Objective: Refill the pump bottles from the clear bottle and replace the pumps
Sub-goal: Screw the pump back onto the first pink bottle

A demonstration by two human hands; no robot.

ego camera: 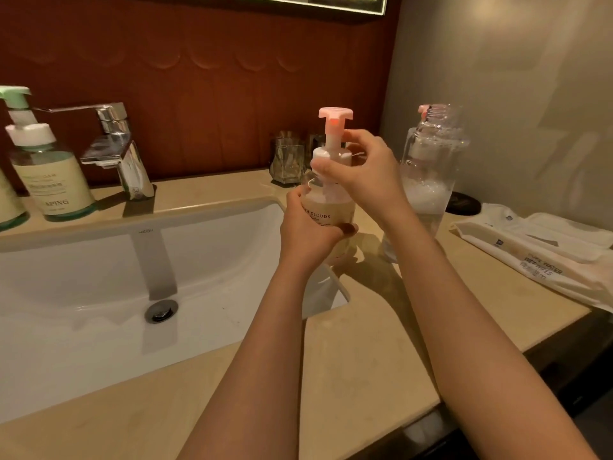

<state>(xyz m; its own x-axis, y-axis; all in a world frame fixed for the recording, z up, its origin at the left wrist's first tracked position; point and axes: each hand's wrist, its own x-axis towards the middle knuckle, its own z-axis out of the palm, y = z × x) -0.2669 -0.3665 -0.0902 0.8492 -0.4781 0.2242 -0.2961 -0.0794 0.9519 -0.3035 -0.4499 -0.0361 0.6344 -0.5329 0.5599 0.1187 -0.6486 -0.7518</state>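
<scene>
A pump bottle with a pink pump head (334, 118) and a pale label stands at the sink's right edge. My left hand (306, 227) grips its body (326, 207) from the left. My right hand (360, 167) pinches the white collar (323, 155) of the pump at the bottle's neck. Just right of it stands the clear bottle (428, 180), open at the top, with foamy liquid in its lower half. Another pink pump shows dimly behind the clear bottle. A green-pump bottle (49, 167) stands at the far left next to the tap.
The white sink (99, 293) fills the left of the beige counter (365, 360). A chrome tap (116, 151) stands behind it. Glass tumblers (288, 161) sit by the back wall. Packs of wet wipes (537, 247) and a dark round coaster (464, 202) lie at the right.
</scene>
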